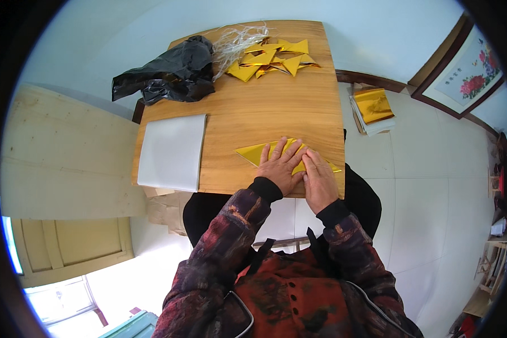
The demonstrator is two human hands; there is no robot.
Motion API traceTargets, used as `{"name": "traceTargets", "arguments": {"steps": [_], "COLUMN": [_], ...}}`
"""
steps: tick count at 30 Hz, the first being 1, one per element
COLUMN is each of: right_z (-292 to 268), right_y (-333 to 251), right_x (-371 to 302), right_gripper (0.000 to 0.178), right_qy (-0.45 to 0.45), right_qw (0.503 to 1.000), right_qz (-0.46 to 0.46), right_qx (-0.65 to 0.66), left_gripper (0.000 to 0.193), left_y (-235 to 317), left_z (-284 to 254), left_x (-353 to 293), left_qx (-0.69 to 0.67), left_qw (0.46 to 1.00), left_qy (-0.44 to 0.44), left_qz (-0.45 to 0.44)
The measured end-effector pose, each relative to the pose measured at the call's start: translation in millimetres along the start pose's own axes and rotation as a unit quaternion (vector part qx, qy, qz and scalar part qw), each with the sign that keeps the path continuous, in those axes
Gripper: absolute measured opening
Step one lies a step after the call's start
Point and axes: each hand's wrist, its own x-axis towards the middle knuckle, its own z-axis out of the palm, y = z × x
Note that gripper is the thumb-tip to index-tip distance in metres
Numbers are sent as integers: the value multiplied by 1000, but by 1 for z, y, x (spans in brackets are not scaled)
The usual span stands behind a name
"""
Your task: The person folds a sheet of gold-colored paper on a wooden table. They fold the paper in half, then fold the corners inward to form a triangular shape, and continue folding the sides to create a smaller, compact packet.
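A shiny gold foil paper, folded into a long triangle, lies flat near the front right edge of the wooden table. My left hand presses on it with spread fingers, covering its middle. Beside it my right hand rests on the right part of the paper. Its fingers are stretched out and lie close together, touching the left hand. Neither hand grips anything. Part of the triangle is hidden under both hands; its left and right tips show.
Several folded gold pieces are heaped at the table's far side. Clear plastic strands and a black plastic bag lie left of them. A grey-white sheet stack sits at the left. On the floor, gold sheets top a paper pile.
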Motion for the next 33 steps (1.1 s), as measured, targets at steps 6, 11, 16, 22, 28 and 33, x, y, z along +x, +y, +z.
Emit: {"name": "traceTargets", "arguments": {"steps": [6, 11, 16, 22, 28, 33], "right_z": [15, 19, 18, 19, 15, 16], "right_y": [-14, -22, -24, -23, -27, -23], "right_x": [4, 7, 8, 8, 10, 7], "right_gripper": [60, 77, 85, 88, 89, 87], "right_qy": [5, -25, -31, -23, -43, -52], "right_qw": [994, 988, 986, 987, 985, 984], "right_qz": [68, 121, 117, 119, 127, 113], "right_qx": [-83, -90, -111, -108, -113, -129], "left_gripper": [54, 48, 46, 52, 59, 59], "left_y": [-26, -61, -72, -37, -9, -9], "left_z": [-12, -12, -3, -3, -3, -3], "left_x": [10, 11, 13, 10, 3, 4], "left_qx": [-185, -432, -609, -223, -67, -47], "left_qw": [976, 893, 785, 973, 997, 998], "left_qy": [-118, -122, -93, -57, -28, -33], "left_qz": [4, 37, 60, 9, -20, -14]}}
